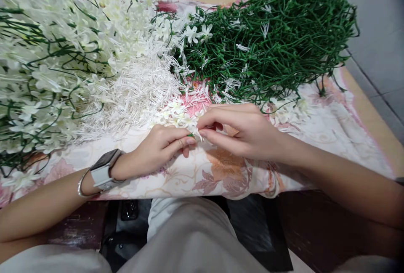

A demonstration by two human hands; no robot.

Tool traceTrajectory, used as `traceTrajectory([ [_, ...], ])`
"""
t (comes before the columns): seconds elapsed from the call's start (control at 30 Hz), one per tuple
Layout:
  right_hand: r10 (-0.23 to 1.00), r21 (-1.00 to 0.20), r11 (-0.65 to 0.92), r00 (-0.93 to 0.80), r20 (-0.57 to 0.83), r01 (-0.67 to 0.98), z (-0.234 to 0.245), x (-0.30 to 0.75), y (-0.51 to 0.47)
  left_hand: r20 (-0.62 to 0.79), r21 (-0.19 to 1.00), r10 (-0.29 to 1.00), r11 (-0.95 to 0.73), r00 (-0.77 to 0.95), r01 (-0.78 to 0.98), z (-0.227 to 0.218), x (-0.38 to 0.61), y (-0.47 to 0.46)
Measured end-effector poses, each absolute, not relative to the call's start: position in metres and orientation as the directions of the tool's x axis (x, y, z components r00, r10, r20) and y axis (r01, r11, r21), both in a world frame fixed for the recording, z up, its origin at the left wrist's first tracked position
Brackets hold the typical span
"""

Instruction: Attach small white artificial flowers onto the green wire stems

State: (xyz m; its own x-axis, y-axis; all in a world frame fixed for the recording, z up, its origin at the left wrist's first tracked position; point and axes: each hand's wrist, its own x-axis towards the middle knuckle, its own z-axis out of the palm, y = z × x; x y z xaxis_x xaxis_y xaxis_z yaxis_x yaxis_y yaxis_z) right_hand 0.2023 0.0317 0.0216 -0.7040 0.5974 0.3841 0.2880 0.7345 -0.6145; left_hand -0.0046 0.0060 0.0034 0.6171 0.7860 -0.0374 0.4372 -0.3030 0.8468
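Observation:
My left hand (160, 147) and my right hand (243, 132) meet at the table's front edge. Between their fingertips is a small white artificial flower on a short green stem (193, 134); both hands pinch it. My left wrist wears a white watch (105, 170) and a thin bangle. Just beyond the fingers lies a small cluster of loose white flower heads (175, 113). A heap of thin white stamen pieces (139, 92) spreads behind my left hand.
A floral cloth (331, 125) covers the table. A large pile of finished white flowers on green stems (53, 58) fills the left. A mound of bare green stems (277, 33) sits at the back right. Grey tiled wall runs along the right.

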Motion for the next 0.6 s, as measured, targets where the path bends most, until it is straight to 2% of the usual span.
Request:
traceTrajectory([
  [0.2, 0.569, -0.578, 0.766, -0.714, 0.408, 0.281, 0.021, 0.2009, 0.0297, -0.024, 0.832, 0.782, -0.33, 0.623, 0.446, 0.0064, -0.0038, 0.0056],
  [0.43, 0.577, -0.613, 0.743, -0.72, 0.385, 0.268, 0.0174, 0.1997, 0.0281, 0.018, 0.792, 0.77, -0.4, 0.637, 0.461, 0.0046, -0.0019, 0.0053],
  [0.6, 0.563, -0.587, 0.762, -0.728, 0.391, 0.274, 0.0155, 0.1991, 0.0269, 0.024, 0.77, 0.767, -0.424, 0.642, 0.478, 0.0039, -0.0015, 0.0042],
])
